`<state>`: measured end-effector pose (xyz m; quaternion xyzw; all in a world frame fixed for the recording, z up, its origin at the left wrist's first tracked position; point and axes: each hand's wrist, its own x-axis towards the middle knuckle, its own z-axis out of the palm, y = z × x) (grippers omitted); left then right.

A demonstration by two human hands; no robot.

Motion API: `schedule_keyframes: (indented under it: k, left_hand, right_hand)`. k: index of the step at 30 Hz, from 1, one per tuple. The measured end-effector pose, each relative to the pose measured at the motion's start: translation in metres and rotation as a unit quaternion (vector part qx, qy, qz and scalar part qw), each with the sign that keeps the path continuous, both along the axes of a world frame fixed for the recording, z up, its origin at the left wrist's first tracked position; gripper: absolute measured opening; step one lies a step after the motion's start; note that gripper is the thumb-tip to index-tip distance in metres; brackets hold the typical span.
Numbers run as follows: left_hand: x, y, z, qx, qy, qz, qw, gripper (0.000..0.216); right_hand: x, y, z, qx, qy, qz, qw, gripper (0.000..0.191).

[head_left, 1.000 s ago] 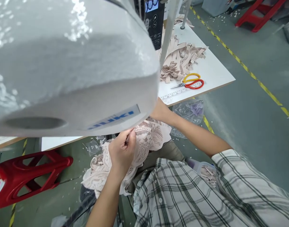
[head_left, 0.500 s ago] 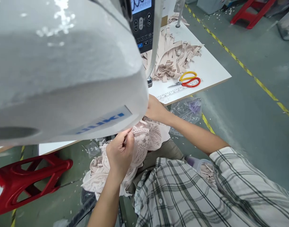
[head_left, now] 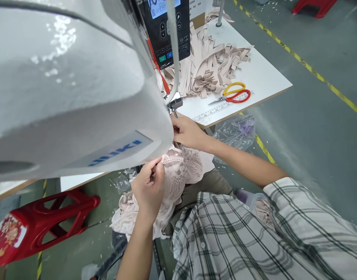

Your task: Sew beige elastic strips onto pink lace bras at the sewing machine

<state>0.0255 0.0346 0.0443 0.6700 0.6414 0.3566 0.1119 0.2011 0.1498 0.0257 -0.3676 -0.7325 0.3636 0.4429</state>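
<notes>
A big white sewing machine (head_left: 79, 89) fills the upper left and hides part of the work under it. Pale pink lace fabric (head_left: 181, 175) hangs from under the machine down over my lap. My left hand (head_left: 149, 186) is closed, pinching the lace edge just below the machine head. My right hand (head_left: 188, 132) is closed on the lace further up, close to the metal presser foot (head_left: 174, 104); its fingertips are partly hidden by the machine.
On the white table (head_left: 266, 83) lie a heap of beige fabric strips (head_left: 207, 68) and red-and-yellow scissors (head_left: 233, 95). The machine's black control panel (head_left: 168, 31) stands behind. A red plastic stool (head_left: 44, 221) and a clear plastic bag (head_left: 237, 130) are on the grey floor.
The view has shifted, so the machine head uncovers the presser foot and my right hand. Both hands keep their hold on the lace, the right now nearer the needle area.
</notes>
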Motion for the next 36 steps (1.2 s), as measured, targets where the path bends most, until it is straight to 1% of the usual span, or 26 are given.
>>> schedule_keyframes:
  k: [6,15,22,27,32,34,36]
  left_hand:
    - [-0.004,-0.001,-0.004,0.025,-0.006,0.009,1.0,0.019]
    - [-0.007,-0.001,-0.004,0.034,-0.012,0.013,0.999,0.017]
    - [-0.009,-0.001,-0.002,0.026,-0.022,0.025,0.999,0.019]
    - [-0.013,-0.001,-0.003,0.032,-0.016,0.024,0.999,0.018]
    - [-0.016,0.002,-0.003,0.043,-0.003,0.02,0.999,0.017]
    - [-0.016,0.003,-0.001,0.037,-0.003,0.015,0.999,0.019]
    - [-0.016,0.003,0.003,0.023,-0.002,0.009,1.0,0.021]
  right_hand:
    - [-0.002,0.0,0.0,0.008,0.01,0.002,1.0,0.004]
    - [-0.003,0.0,0.001,0.012,-0.003,0.009,1.0,0.003]
    - [-0.005,-0.004,0.005,-0.005,-0.015,-0.006,1.0,0.007]
    - [-0.009,-0.004,0.004,0.003,-0.016,-0.024,1.0,0.006]
    - [-0.012,-0.005,0.007,-0.029,-0.034,-0.042,0.998,0.001]
    - [-0.013,-0.008,0.007,-0.049,-0.015,-0.047,0.998,0.005]
    - [-0.013,-0.015,0.004,-0.073,0.021,-0.056,0.996,0.014]
